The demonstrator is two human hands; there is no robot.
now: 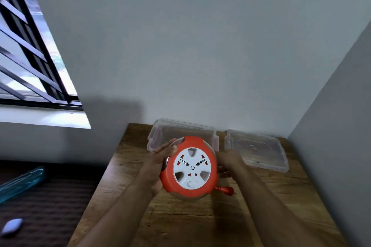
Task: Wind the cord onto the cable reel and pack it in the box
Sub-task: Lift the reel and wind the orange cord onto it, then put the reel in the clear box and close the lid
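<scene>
A round orange cable reel (pixel 190 166) with a white socket face is held upright above the wooden table (pixel 200 216), facing me. My left hand (pixel 158 162) grips its left rim. My right hand (pixel 228 160) holds its right edge, partly behind the reel. The orange plug (pixel 225 189) sticks out at the reel's lower right; the cord itself is hidden inside. Just behind the reel stands a clear plastic box (pixel 180 128), open on top.
The box's clear lid (pixel 259 148) lies flat to the right of the box. Walls close the table at the back and right. Left of the table is a dark surface with a blue transparent object (pixel 20 183) and a pale oval item (pixel 12 225).
</scene>
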